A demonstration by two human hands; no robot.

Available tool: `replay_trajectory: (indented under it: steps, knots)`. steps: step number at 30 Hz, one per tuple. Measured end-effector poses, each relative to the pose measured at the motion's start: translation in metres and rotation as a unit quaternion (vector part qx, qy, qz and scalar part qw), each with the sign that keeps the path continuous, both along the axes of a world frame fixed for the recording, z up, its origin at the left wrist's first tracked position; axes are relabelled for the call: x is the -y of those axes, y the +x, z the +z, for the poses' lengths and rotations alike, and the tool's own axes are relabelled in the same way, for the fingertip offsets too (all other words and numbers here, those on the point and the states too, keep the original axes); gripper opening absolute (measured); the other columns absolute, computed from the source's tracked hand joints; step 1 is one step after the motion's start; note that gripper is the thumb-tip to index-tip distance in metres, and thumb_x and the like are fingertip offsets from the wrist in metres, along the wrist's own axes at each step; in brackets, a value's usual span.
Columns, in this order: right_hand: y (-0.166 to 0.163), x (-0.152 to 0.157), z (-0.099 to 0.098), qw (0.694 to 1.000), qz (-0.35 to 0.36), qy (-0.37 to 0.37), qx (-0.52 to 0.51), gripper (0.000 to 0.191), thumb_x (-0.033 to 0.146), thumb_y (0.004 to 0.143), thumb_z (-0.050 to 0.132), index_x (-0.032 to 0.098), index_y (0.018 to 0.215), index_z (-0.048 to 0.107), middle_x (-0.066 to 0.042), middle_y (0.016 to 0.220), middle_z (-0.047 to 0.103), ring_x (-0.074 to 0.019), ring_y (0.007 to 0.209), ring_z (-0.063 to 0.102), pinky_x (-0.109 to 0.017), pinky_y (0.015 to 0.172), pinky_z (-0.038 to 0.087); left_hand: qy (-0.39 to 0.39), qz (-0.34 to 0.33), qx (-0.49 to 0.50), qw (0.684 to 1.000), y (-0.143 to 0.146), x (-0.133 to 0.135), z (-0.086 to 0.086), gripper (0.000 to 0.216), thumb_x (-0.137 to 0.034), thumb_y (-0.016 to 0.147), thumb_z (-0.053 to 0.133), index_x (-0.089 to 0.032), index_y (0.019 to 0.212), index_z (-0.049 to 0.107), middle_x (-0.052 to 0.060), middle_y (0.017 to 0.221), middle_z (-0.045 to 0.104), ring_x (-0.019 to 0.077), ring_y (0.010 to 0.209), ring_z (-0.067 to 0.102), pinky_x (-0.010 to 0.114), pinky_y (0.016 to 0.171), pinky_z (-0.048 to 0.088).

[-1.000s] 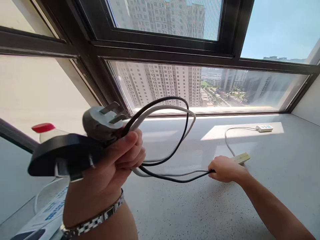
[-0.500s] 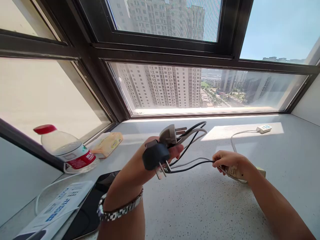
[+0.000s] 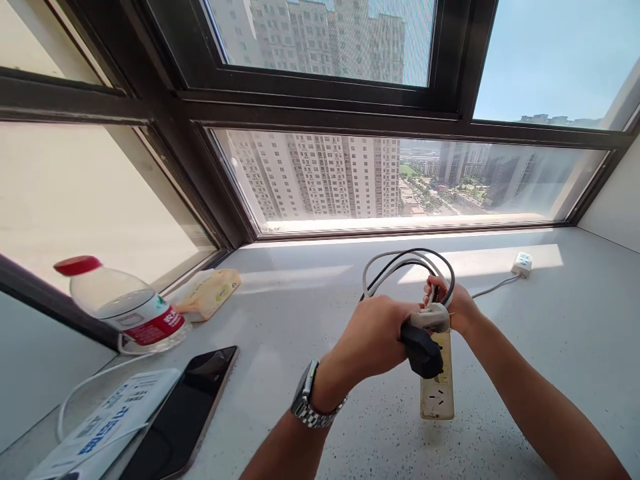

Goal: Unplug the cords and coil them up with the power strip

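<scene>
My left hand (image 3: 373, 337), with a metal-band watch (image 3: 315, 400) on its wrist, is closed on a black plug (image 3: 423, 352) and a pale grey plug (image 3: 433, 318). Black and white power cords (image 3: 411, 253) arch up in loose loops behind both hands. My right hand (image 3: 457, 307) has its fingers closed around the cords, right beside the grey plug. Below the plugs a yellowed power strip (image 3: 437, 405) shows its lower sockets; its upper end is hidden by the hands and plugs.
A small white socket block (image 3: 523, 264) on a grey cord lies at the back right. Along the left are a bottle with a red cap (image 3: 130, 307), a tissue pack (image 3: 213, 295), a black tablet (image 3: 187, 413) and a printed white box (image 3: 107, 427). Windows border the sill.
My left hand has carried the plugs right, up to my right hand. The cords are gathered into bigger loops, the power strip now points toward me, and the white block has turned.
</scene>
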State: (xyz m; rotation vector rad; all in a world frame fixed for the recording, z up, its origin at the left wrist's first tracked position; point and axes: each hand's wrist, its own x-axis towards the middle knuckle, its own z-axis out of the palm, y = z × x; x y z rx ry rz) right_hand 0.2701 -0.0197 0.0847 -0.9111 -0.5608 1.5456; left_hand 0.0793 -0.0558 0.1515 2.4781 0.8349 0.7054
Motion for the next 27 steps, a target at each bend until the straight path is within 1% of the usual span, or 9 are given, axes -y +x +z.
replay_trajectory:
  steps: [3,7,9,12,16,20,22,25,27]
  knots:
    - [-0.011,0.008,0.009,0.997,-0.045,-0.004,-0.056,0.014,0.021,0.075,0.063,0.018,0.067,0.051,0.003,0.056,0.054,-0.012,0.048,0.054,-0.03,0.06,0.053,-0.004,0.01,-0.027,1.0,0.007,-0.001,-0.006,0.011,-0.019,0.07,0.063,-0.02,0.059,0.063,-0.002,0.052,0.054,0.0105,0.047,0.041,0.023,0.05,0.024]
    - [-0.017,0.012,0.013,0.993,-0.071,0.003,-0.089,0.01,0.022,0.072,0.057,0.02,0.066,0.049,0.003,0.056,0.053,-0.0134,0.05,0.054,-0.03,0.06,0.052,-0.024,0.027,-0.036,0.999,0.013,-0.007,-0.013,0.01,-0.023,0.072,0.063,-0.021,0.063,0.066,0.001,0.057,0.06,0.0126,0.051,0.048,0.023,0.053,0.027]
    - [-0.018,0.012,0.013,0.994,-0.077,0.022,-0.077,0.013,0.03,0.075,0.053,0.021,0.067,0.049,0.002,0.056,0.053,-0.0159,0.052,0.056,-0.032,0.059,0.052,-0.026,0.023,-0.033,0.999,0.014,-0.01,-0.017,0.01,-0.023,0.072,0.064,-0.02,0.062,0.066,0.001,0.057,0.061,0.0133,0.052,0.05,0.024,0.053,0.028]
    - [-0.018,0.013,0.011,0.994,-0.087,0.051,-0.05,0.028,0.048,0.078,0.048,0.021,0.069,0.049,-0.001,0.058,0.053,-0.0197,0.056,0.058,-0.035,0.056,0.052,-0.028,0.012,-0.022,0.999,0.017,-0.013,-0.025,0.008,-0.021,0.07,0.065,-0.02,0.062,0.064,0.001,0.056,0.06,0.0135,0.051,0.05,0.024,0.052,0.028]
    - [-0.018,0.015,0.01,0.993,-0.068,0.091,-0.014,0.041,0.061,0.074,0.055,0.022,0.068,0.044,0.001,0.057,0.05,-0.0185,0.057,0.057,-0.032,0.055,0.051,-0.034,0.012,-0.021,0.999,0.022,-0.017,-0.032,0.006,-0.018,0.07,0.062,-0.019,0.064,0.06,0.0,0.056,0.058,0.0127,0.05,0.047,0.024,0.051,0.026]
    - [-0.021,0.017,0.01,0.992,-0.067,0.096,-0.056,0.035,0.048,0.071,0.066,0.022,0.068,0.042,0.004,0.057,0.049,-0.0138,0.053,0.054,-0.028,0.055,0.051,-0.022,0.067,-0.042,0.997,0.027,-0.018,-0.034,0.007,-0.024,0.072,0.063,-0.019,0.073,0.058,0.0,0.059,0.057,0.0144,0.052,0.049,0.025,0.05,0.026]
    - [-0.023,0.018,0.011,0.99,-0.063,0.095,-0.078,0.03,0.039,0.072,0.066,0.022,0.069,0.043,0.004,0.058,0.049,-0.0129,0.053,0.053,-0.027,0.055,0.051,0.002,0.096,-0.056,0.994,0.029,-0.018,-0.035,0.015,-0.024,0.071,0.065,-0.019,0.083,0.057,0.003,0.073,0.061,0.0172,0.06,0.054,0.025,0.052,0.031]
    - [-0.025,0.02,0.012,0.989,-0.052,0.095,-0.098,0.022,0.033,0.073,0.064,0.021,0.069,0.045,0.003,0.058,0.051,-0.0139,0.054,0.054,-0.027,0.054,0.051,0.036,0.106,-0.051,0.992,0.031,-0.018,-0.037,0.034,-0.025,0.07,0.068,-0.018,0.101,0.056,0.01,0.098,0.061,0.0226,0.08,0.059,0.029,0.063,0.041]
    - [-0.025,0.023,0.014,0.988,-0.066,0.102,-0.098,0.019,0.033,0.074,0.063,0.021,0.07,0.049,0.002,0.061,0.054,-0.015,0.057,0.056,-0.028,0.055,0.051,0.037,0.094,-0.039,0.994,0.032,-0.017,-0.039,0.038,-0.026,0.074,0.066,-0.018,0.11,0.054,0.011,0.103,0.06,0.0249,0.089,0.059,0.032,0.071,0.043]
